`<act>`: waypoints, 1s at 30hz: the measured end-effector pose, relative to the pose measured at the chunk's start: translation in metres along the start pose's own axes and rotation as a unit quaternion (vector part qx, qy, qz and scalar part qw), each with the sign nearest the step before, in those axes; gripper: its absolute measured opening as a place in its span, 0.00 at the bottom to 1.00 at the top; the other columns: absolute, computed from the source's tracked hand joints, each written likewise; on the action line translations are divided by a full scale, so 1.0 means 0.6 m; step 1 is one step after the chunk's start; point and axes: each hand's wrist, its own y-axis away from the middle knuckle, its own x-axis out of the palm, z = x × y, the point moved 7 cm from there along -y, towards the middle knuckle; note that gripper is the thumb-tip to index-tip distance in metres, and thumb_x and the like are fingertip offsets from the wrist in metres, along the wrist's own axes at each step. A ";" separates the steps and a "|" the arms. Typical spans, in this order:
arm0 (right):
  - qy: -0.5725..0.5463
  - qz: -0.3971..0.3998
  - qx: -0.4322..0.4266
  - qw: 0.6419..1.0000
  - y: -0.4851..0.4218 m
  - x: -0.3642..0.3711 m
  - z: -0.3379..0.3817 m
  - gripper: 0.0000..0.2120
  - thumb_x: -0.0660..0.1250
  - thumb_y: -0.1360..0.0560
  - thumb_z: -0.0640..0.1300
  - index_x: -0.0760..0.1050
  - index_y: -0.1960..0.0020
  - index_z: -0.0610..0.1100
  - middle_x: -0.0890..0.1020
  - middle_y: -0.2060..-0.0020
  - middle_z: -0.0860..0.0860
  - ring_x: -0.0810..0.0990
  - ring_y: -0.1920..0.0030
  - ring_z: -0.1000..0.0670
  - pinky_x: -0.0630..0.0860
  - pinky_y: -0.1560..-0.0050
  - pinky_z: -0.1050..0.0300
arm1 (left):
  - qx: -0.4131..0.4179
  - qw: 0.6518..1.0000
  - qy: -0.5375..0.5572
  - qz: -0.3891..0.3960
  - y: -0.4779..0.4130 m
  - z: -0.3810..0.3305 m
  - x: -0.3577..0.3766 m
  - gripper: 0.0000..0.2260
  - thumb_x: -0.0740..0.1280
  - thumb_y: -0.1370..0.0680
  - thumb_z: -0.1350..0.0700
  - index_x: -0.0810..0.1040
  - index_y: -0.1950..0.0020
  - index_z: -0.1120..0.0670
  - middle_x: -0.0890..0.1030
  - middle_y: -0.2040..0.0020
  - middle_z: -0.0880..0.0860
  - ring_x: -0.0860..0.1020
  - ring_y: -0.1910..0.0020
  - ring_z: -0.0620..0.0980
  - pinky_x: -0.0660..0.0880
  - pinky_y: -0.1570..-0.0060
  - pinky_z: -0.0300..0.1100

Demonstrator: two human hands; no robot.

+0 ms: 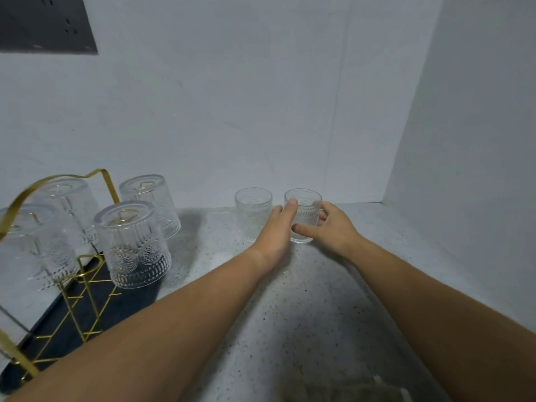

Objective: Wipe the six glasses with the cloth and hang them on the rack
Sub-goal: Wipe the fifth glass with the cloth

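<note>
**At the back of the desk, two hands meet on one glass**

Against the pale wall, where the speckled desk ends, two clear patterned glasses stand upright, side by side and just apart. Both hands are on the corner glass, the one nearer the side wall. The right hand grips it, thumb across the front low down and fingers curled round its far side. The left hand reaches in between the two glasses, its fingers fairly straight and laid against the corner glass's near side, one fingertip up at the rim. The neighbour glass stands untouched just to the left of that hand.

Well apart on the left stands the gold wire rack, on a dark tray. Four glasses hang upside down on its prongs: the front glass, the rear glass behind it, and two more, a back-left glass and a near-left glass, blurred at the frame's side.

At the bottom edge, between the forearms, lies a pale cloth, too blurred to describe; neither hand touches it. A dark panel fills the upper left corner of the wall.
</note>
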 end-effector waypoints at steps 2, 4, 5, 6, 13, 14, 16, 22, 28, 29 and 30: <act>-0.009 0.001 -0.010 1.000 -0.004 0.004 0.001 0.33 0.83 0.35 0.41 0.75 0.33 0.44 0.86 0.42 0.50 0.85 0.42 0.51 0.80 0.36 0.48 | -0.003 1.000 0.017 -0.010 -0.012 0.010 0.001 0.34 0.58 0.25 0.29 0.77 0.28 0.50 0.82 0.33 0.49 0.80 0.34 0.46 0.70 0.27 0.51; -0.018 -0.003 -0.018 1.000 -0.005 0.003 0.003 0.37 0.84 0.40 0.47 0.76 0.34 0.44 0.86 0.43 0.52 0.85 0.43 0.52 0.80 0.36 0.47 | -0.001 0.999 0.035 -0.023 -0.009 0.002 0.002 0.23 0.58 0.17 0.39 0.80 0.33 0.52 0.84 0.37 0.51 0.81 0.37 0.47 0.72 0.28 0.51; -0.020 -0.004 -0.021 1.000 -0.005 0.003 0.003 0.38 0.83 0.43 0.50 0.77 0.34 0.44 0.86 0.43 0.52 0.85 0.43 0.52 0.80 0.36 0.47 | 0.001 0.999 0.041 -0.026 -0.010 0.000 0.004 0.20 0.57 0.15 0.42 0.82 0.36 0.51 0.85 0.38 0.51 0.82 0.39 0.47 0.73 0.28 0.51; -0.022 -0.004 -0.026 0.999 -0.003 0.002 0.005 0.39 0.82 0.43 0.51 0.77 0.35 0.45 0.87 0.43 0.53 0.86 0.43 0.53 0.81 0.36 0.47 | 0.003 0.999 0.048 -0.024 -0.010 -0.001 0.007 0.18 0.57 0.15 0.44 0.83 0.39 0.50 0.86 0.40 0.50 0.83 0.41 0.46 0.74 0.30 0.49; -0.050 -0.002 -0.048 0.998 0.054 -0.027 0.050 0.26 0.81 0.30 0.39 0.77 0.34 0.44 0.86 0.43 0.55 0.85 0.45 0.60 0.81 0.43 0.63 | 0.054 0.997 0.042 -0.025 0.066 -0.051 0.008 0.11 0.58 0.14 0.48 0.80 0.43 0.44 0.84 0.45 0.40 0.81 0.45 0.34 0.73 0.46 0.35; -0.055 0.003 -0.050 0.997 0.073 -0.031 0.065 0.26 0.80 0.30 0.39 0.78 0.34 0.44 0.86 0.44 0.55 0.85 0.46 0.62 0.81 0.47 0.67 | 0.064 0.997 0.038 -0.020 0.085 -0.061 0.007 0.10 0.58 0.13 0.49 0.79 0.45 0.42 0.83 0.49 0.37 0.80 0.50 0.28 0.72 0.49 0.32; -0.069 0.014 -0.048 0.996 0.113 -0.036 0.093 0.24 0.80 0.29 0.40 0.79 0.35 0.45 0.87 0.45 0.56 0.85 0.47 0.62 0.79 0.52 0.71 | 0.069 0.997 0.037 -0.006 0.123 -0.071 0.001 0.09 0.60 0.13 0.51 0.78 0.46 0.39 0.84 0.53 0.31 0.78 0.54 0.22 0.73 0.47 0.34; -0.134 0.063 -0.006 0.989 0.247 -0.006 0.146 0.17 0.77 0.27 0.40 0.81 0.39 0.42 0.89 0.49 0.49 0.88 0.48 0.49 0.84 0.49 0.56 | 0.016 0.984 0.164 0.063 0.243 -0.055 -0.009 0.15 0.59 0.14 0.48 0.77 0.30 0.49 0.85 0.37 0.49 0.84 0.39 0.48 0.80 0.38 0.53; -0.101 0.106 -0.056 0.988 0.381 0.041 0.203 0.20 0.79 0.31 0.45 0.83 0.41 0.42 0.89 0.52 0.52 0.88 0.50 0.54 0.82 0.51 0.63 | 0.016 0.950 0.290 0.112 0.362 -0.045 -0.030 0.24 0.60 0.15 0.45 0.71 0.24 0.57 0.79 0.31 0.64 0.78 0.30 0.63 0.76 0.32 0.58; -0.085 0.113 -0.068 0.988 0.402 0.048 0.215 0.18 0.78 0.30 0.45 0.83 0.41 0.43 0.89 0.55 0.55 0.87 0.53 0.58 0.80 0.54 0.66 | 0.015 0.943 0.313 0.112 0.379 -0.044 -0.036 0.26 0.61 0.16 0.44 0.70 0.23 0.58 0.78 0.30 0.66 0.77 0.29 0.65 0.76 0.33 0.58; -0.064 0.121 -0.075 0.988 0.418 0.051 0.221 0.15 0.78 0.28 0.45 0.83 0.42 0.45 0.89 0.57 0.58 0.86 0.56 0.61 0.79 0.56 0.69 | 0.013 0.937 0.332 0.111 0.394 -0.043 -0.043 0.28 0.63 0.17 0.43 0.70 0.23 0.59 0.78 0.30 0.68 0.76 0.29 0.66 0.76 0.33 0.58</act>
